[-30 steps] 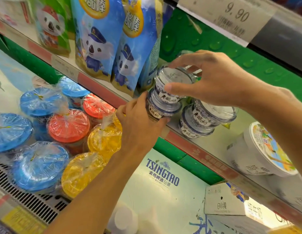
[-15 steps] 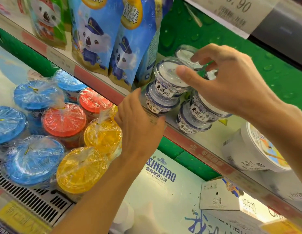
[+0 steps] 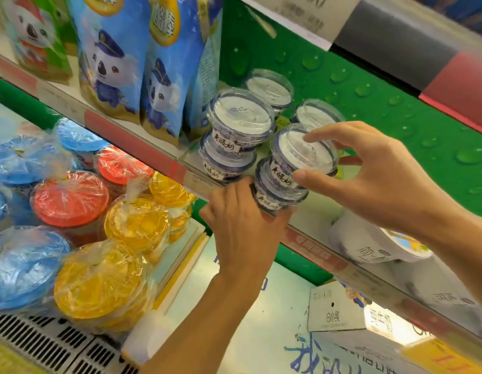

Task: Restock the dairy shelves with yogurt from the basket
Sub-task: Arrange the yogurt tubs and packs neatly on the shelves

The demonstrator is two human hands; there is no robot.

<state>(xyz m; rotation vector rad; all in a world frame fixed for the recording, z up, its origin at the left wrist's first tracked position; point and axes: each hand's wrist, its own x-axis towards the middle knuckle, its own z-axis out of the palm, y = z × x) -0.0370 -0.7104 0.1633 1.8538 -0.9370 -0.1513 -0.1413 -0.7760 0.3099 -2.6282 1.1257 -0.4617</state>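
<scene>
Small clear-lidded yogurt cups with blue bands stand in two-high stacks on the dairy shelf (image 3: 315,249). The left stack (image 3: 234,125) stands free beside the pouches. My left hand (image 3: 242,222) reaches up from below the shelf edge and grips the lower cup (image 3: 272,197) of the right stack. My right hand (image 3: 383,179) holds the upper cup (image 3: 299,155) of that stack between thumb and fingers. Two more cups (image 3: 269,87) stand behind, against the green back wall. The basket is out of view.
Blue koala-print pouches (image 3: 113,63) crowd the shelf left of the cups. A white tub (image 3: 369,247) lies on its side to the right. Wrapped tubs with blue, red and yellow lids (image 3: 70,198) fill the lower level. Cartons (image 3: 337,309) sit below.
Both hands have left the left-hand stack, which now stands alone, and have moved right onto the neighbouring stack at the shelf front.
</scene>
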